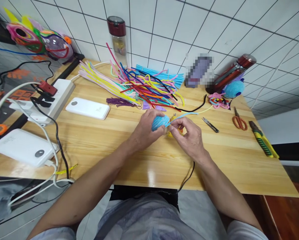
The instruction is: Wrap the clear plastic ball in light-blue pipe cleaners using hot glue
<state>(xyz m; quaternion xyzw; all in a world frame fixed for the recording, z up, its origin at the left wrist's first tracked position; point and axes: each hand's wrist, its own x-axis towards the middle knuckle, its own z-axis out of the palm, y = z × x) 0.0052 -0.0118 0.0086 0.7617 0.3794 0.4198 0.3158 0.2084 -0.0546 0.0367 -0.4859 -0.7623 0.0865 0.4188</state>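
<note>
pipe cleaner pile (149,87) lying far, snips (210,125) right of hands. left hand (146,130) gripping blue fuzzy ball (160,122) mid-desk (102,140); right hand (189,136) pinching its blue strand (181,116).

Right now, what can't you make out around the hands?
- Yellow tool, head view: mostly hidden behind the right hand.
- Blue fuzzy ball: its near side covered by the left hand.
- Upright object at the wall: blurred out.
- Black cord: runs off the table edge.
</note>
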